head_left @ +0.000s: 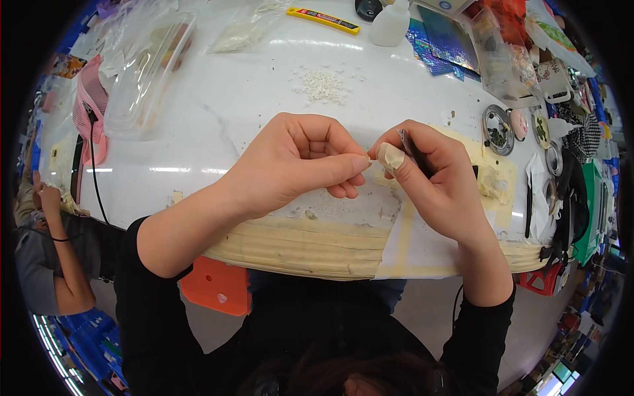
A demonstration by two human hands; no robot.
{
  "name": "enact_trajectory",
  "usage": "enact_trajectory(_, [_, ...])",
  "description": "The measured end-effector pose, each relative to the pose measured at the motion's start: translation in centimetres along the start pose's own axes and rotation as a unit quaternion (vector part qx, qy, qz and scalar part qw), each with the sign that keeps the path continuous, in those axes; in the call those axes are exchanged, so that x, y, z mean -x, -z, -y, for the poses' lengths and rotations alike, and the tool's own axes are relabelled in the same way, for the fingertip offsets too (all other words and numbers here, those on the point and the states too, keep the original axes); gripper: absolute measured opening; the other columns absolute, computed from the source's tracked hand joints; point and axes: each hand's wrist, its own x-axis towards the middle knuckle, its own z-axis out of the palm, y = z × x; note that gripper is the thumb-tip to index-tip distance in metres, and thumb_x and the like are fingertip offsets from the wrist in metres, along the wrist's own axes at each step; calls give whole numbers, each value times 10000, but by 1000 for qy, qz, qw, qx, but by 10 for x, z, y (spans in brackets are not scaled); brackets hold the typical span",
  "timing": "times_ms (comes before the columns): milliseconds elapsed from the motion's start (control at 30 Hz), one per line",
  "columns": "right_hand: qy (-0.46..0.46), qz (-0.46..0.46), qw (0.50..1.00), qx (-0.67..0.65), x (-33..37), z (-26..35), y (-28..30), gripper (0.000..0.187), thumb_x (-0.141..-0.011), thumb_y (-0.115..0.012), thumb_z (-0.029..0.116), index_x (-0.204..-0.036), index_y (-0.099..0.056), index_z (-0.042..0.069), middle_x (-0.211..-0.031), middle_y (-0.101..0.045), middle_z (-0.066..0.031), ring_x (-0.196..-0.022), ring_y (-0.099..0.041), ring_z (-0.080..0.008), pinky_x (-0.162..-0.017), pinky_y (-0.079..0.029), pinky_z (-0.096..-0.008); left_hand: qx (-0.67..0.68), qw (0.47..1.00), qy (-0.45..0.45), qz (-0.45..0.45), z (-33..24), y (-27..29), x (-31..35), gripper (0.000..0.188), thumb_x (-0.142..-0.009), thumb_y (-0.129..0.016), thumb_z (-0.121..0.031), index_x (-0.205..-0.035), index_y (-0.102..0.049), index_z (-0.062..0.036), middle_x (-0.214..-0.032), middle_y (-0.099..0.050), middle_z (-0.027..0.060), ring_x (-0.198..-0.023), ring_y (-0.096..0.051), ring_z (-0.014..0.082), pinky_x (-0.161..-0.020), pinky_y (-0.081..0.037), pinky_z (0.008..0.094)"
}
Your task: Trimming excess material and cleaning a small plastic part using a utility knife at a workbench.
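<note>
Left hand: thumb and index finger drawn together in a narrow pinch, the other fingers curled loosely beneath. Anything in the pinch is too small to identify; cannot tell whether it is gripped. Right hand: fingers curled, holding a slim dark metal tool that lies between thumb and bent fingers, its narrow end pointing up and away from the person. The right thumb wears a beige tape wrap over its tip. The fingertips of both hands meet, or nearly so, above the white tabletop; exact contact not resolvable.

Beyond the left hand: a loose scatter of small white pieces. Farther out past both hands: a yellow flat case with a red label, a white plastic bottle and, right of it, blue iridescent sheets.

Left of the left hand: a clear plastic tray; outside that, a pink mesh item. Right of the right hand: a round metal dish containing dark green bits.

Nearer the body than the hands: layered tape along the table edge; below it, an orange stool. At far left, a co-worker sits with bent arms.
</note>
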Motion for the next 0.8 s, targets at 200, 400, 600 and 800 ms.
enact_trajectory(200, [-26,19,999,26,0,3,2,213,-893,-659,133,-813,-574,-45,-629,-513,-13,-581,-364,-52,-503,-328,-239,-30,999,-6,7,2,-1,-1,106,-902,-675,-114,-883,-642,-14,-787,-690,71,-707,-682,118,-640,-552,228])
enact_trajectory(400, [-37,23,999,20,1,6,3,203,-880,-650,115,-801,-567,-52,-646,-545,-13,-578,-359,-48,-498,-324,-236,-40,999,-14,11,4,1,-1,105,-902,-676,-111,-883,-644,-14,-786,-689,69,-707,-680,114,-641,-551,226])
enact_trajectory(600, [2,-7,1000,21,1,4,1,99,-863,-639,65,-857,-620,-32,-683,-592,-14,-567,-391,-35,-493,-326,-223,-32,999,-13,4,2,0,-2,111,-902,-678,-123,-899,-648,-16,-795,-691,67,-711,-680,114,-649,-548,226])
enact_trajectory(800, [44,-18,994,102,1,15,1,79,-842,-652,45,-916,-675,31,-699,-597,-21,-536,-439,-66,-491,-344,-225,-1,1000,-3,1,1,1,-3,139,-912,-674,-154,-932,-654,-18,-809,-694,66,-722,-682,117,-659,-549,227])
